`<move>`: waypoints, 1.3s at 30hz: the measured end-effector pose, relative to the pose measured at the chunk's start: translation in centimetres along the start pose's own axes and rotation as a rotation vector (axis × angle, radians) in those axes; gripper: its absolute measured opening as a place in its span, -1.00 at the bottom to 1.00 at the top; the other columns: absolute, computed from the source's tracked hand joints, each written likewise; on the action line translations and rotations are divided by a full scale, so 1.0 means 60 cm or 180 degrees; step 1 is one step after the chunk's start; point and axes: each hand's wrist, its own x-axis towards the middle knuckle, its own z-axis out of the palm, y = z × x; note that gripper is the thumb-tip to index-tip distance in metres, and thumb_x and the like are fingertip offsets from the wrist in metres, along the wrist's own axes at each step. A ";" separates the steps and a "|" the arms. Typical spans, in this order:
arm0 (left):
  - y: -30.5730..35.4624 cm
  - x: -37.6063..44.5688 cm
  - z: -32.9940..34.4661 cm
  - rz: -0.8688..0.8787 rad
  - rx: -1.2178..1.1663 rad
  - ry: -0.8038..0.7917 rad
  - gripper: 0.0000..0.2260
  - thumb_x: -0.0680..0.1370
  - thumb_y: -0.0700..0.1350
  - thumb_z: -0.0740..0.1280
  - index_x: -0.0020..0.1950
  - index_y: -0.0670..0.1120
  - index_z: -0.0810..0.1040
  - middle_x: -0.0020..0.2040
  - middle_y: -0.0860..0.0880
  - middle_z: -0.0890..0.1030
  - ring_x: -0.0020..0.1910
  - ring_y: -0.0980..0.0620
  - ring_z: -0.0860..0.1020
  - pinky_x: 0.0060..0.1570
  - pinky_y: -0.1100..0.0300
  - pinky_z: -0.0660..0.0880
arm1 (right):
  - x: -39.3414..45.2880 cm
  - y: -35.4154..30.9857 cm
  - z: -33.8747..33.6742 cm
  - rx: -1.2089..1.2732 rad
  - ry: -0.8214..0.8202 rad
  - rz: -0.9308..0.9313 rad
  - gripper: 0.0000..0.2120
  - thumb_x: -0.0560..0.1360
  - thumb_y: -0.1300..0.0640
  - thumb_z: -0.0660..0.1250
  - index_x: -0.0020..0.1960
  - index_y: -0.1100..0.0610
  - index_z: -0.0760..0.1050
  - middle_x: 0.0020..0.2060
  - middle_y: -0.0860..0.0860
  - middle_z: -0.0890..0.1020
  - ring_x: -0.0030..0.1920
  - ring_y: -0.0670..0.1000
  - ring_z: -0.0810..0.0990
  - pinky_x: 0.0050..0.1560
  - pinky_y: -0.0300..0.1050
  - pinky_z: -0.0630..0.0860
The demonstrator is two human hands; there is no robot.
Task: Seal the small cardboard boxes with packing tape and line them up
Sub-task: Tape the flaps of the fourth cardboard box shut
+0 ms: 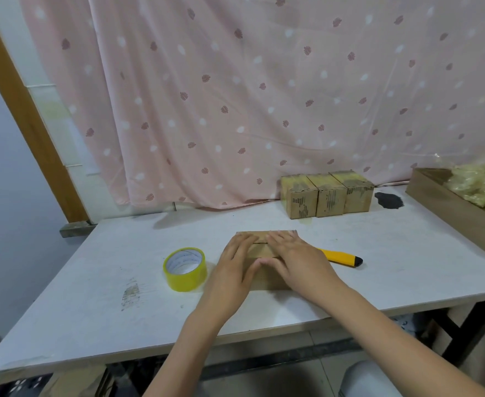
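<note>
The box (264, 247) sat mid-table (121, 253) between the tape (185, 269) and a yellow cutter (341, 257), under both palms. Left hand (235, 262) and right hand (295, 259) lay flat, fingers straight, pressing the flaps shut and gripping nothing. Looked light, stiff but crushable cardboard — I'd hold it by the sides.

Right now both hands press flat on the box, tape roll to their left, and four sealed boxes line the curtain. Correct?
Not quite: the head view shows three sealed boxes, not four. Both the left hand and right hand press the box, tape roll left.
</note>
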 end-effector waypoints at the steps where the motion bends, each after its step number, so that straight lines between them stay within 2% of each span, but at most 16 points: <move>1: -0.001 -0.001 -0.002 -0.0085 -0.0069 0.0017 -0.54 0.65 0.11 0.21 0.52 0.02 0.29 0.52 0.13 0.30 0.52 0.24 0.20 0.47 0.24 0.22 | -0.003 -0.004 -0.006 0.0020 -0.0042 0.0028 -0.42 0.65 -0.22 -0.02 0.59 0.01 0.11 0.57 -0.08 0.16 0.58 -0.02 0.04 0.49 -0.16 0.09; 3: -0.004 -0.002 -0.004 -0.0165 -0.0156 0.0022 -0.53 0.64 0.10 0.24 0.53 0.02 0.27 0.53 0.18 0.27 0.48 0.26 0.26 0.40 0.30 0.27 | -0.006 -0.008 -0.010 -0.0075 -0.0128 0.0042 -0.45 0.67 -0.16 -0.02 0.60 0.02 0.08 0.58 -0.08 0.13 0.58 -0.03 0.01 0.50 -0.18 0.02; 5: -0.007 -0.007 0.000 -0.0102 -0.0114 0.0047 -0.58 0.65 0.04 0.25 0.49 -0.02 0.35 0.56 0.19 0.22 0.51 0.29 0.21 0.43 0.32 0.23 | -0.004 -0.012 -0.011 -0.0113 -0.0155 0.0114 -0.47 0.68 -0.15 -0.02 0.59 0.04 0.13 0.57 -0.05 0.18 0.57 -0.01 0.07 0.49 -0.13 0.12; 8: -0.005 -0.014 0.007 -0.0052 -0.0103 0.0090 -0.62 0.67 -0.04 0.23 0.48 -0.08 0.36 0.56 0.11 0.22 0.55 0.24 0.12 0.50 0.27 0.15 | 0.006 -0.015 -0.015 -0.0316 -0.0240 0.0267 -0.53 0.67 -0.17 -0.02 0.46 0.04 0.33 0.42 -0.03 0.41 0.44 0.07 0.33 0.17 -0.02 0.45; 10: 0.000 -0.013 0.006 0.0063 0.0117 0.0057 -0.61 0.68 -0.06 0.20 0.49 -0.13 0.34 0.54 0.01 0.23 0.56 0.13 0.15 0.52 0.20 0.16 | 0.020 -0.019 -0.021 -0.0520 -0.0224 0.0300 -0.57 0.66 -0.14 -0.03 0.28 0.06 0.46 0.22 0.00 0.54 0.23 0.08 0.50 -0.06 -0.07 0.40; 12: 0.007 -0.009 0.000 0.0228 0.0322 -0.0018 -0.59 0.66 -0.13 0.21 0.50 -0.15 0.31 0.50 -0.07 0.23 0.54 0.04 0.20 0.50 0.17 0.20 | 0.035 -0.025 -0.025 -0.0511 -0.0218 0.0278 -0.58 0.65 -0.14 -0.02 0.20 0.07 0.50 0.10 0.02 0.57 0.10 0.10 0.55 -0.12 -0.07 0.34; 15: 0.010 -0.007 -0.010 0.0244 0.0372 -0.0110 -0.55 0.65 -0.16 0.22 0.54 -0.15 0.26 0.51 -0.07 0.21 0.53 0.02 0.22 0.49 0.23 0.18 | 0.042 -0.027 -0.020 -0.0191 -0.0379 0.0063 -0.57 0.68 -0.10 -0.02 0.38 0.11 0.38 0.36 0.07 0.46 0.35 0.11 0.42 0.22 -0.01 0.36; 16: 0.009 -0.009 -0.014 0.0211 0.0386 -0.0173 -0.54 0.66 -0.14 0.21 0.56 -0.15 0.23 0.55 -0.07 0.18 0.56 0.03 0.18 0.50 0.29 0.12 | 0.038 -0.027 -0.016 -0.0136 -0.0409 -0.0027 -0.52 0.68 -0.11 -0.04 0.47 0.13 0.29 0.47 0.07 0.35 0.47 0.09 0.29 0.40 -0.03 0.24; 18: 0.003 -0.013 -0.021 0.0112 0.0443 -0.0291 -0.51 0.69 -0.07 0.17 0.60 -0.13 0.16 0.60 -0.04 0.11 0.59 0.06 0.08 0.51 0.33 0.01 | 0.028 -0.025 -0.008 -0.0113 -0.0373 -0.0164 -0.42 0.67 -0.16 -0.06 0.57 0.15 0.13 0.56 0.07 0.19 0.56 0.03 0.11 0.52 -0.10 -0.01; 22: -0.031 -0.018 -0.065 -0.0138 0.0853 -0.0336 -0.48 0.62 -0.15 0.17 0.59 -0.14 0.19 0.55 -0.12 0.26 0.52 -0.08 0.23 0.53 0.03 0.15 | 0.022 -0.018 -0.001 -0.0206 -0.0383 -0.0151 -0.36 0.66 -0.21 -0.08 0.61 0.13 -0.02 0.60 0.03 0.05 0.58 -0.01 -0.01 0.53 -0.13 -0.12; 27: -0.075 -0.024 -0.149 -0.1140 0.1133 -0.0488 -0.50 0.52 -0.34 0.17 0.47 -0.10 0.42 0.32 -0.10 0.52 0.32 -0.14 0.46 0.26 0.13 0.35 | 0.027 -0.023 -0.009 -0.0102 -0.0461 -0.0141 -0.36 0.67 -0.20 -0.07 0.61 0.16 -0.01 0.59 0.04 0.05 0.58 -0.01 0.00 0.53 -0.14 -0.11; 30: -0.089 -0.023 -0.166 -0.1246 0.1564 -0.1198 -0.45 0.51 -0.32 0.21 0.50 -0.04 0.37 0.37 0.00 0.52 0.36 -0.11 0.44 0.43 0.15 0.21 | 0.032 -0.023 -0.016 -0.0069 -0.0536 -0.0126 -0.36 0.67 -0.19 -0.08 0.60 0.18 0.01 0.59 0.06 0.07 0.58 0.01 0.03 0.53 -0.12 -0.08; 32: -0.095 -0.026 -0.167 -0.1152 0.1502 -0.1346 -0.44 0.50 -0.33 0.24 0.49 -0.01 0.40 0.39 0.04 0.51 0.39 -0.05 0.43 0.45 0.19 0.18 | 0.036 -0.026 -0.011 -0.0234 -0.0569 -0.0148 -0.36 0.67 -0.18 -0.09 0.60 0.21 0.00 0.59 0.10 0.07 0.58 0.03 0.03 0.55 -0.08 -0.08; 34: -0.097 -0.025 -0.168 -0.1107 0.1418 -0.1245 -0.49 0.49 -0.36 0.26 0.41 -0.05 0.51 0.31 0.00 0.57 0.28 -0.05 0.50 0.25 0.23 0.34 | 0.039 -0.026 -0.005 -0.0290 -0.0577 -0.0140 -0.35 0.67 -0.18 -0.10 0.60 0.22 -0.01 0.59 0.11 0.07 0.58 0.05 0.02 0.56 -0.04 -0.11; 36: -0.095 -0.025 -0.172 -0.1115 0.1410 -0.1195 -0.64 0.50 -0.36 0.27 0.23 -0.10 0.62 0.08 -0.06 0.64 0.04 -0.08 0.51 -0.05 0.21 0.36 | 0.037 -0.025 -0.006 -0.0219 -0.0511 -0.0138 -0.35 0.67 -0.19 -0.08 0.60 0.21 0.02 0.58 0.10 0.11 0.58 0.05 0.04 0.56 -0.03 -0.13; 39: -0.092 -0.021 -0.178 -0.1077 0.1318 -0.1112 -0.74 0.52 -0.31 0.33 0.17 -0.13 0.64 0.02 -0.06 0.63 0.05 -0.12 0.52 -0.08 0.21 0.35 | 0.036 -0.024 -0.015 -0.0021 -0.0282 -0.0135 -0.41 0.68 -0.16 -0.05 0.56 0.18 0.17 0.54 0.07 0.26 0.55 0.02 0.14 0.57 -0.02 -0.09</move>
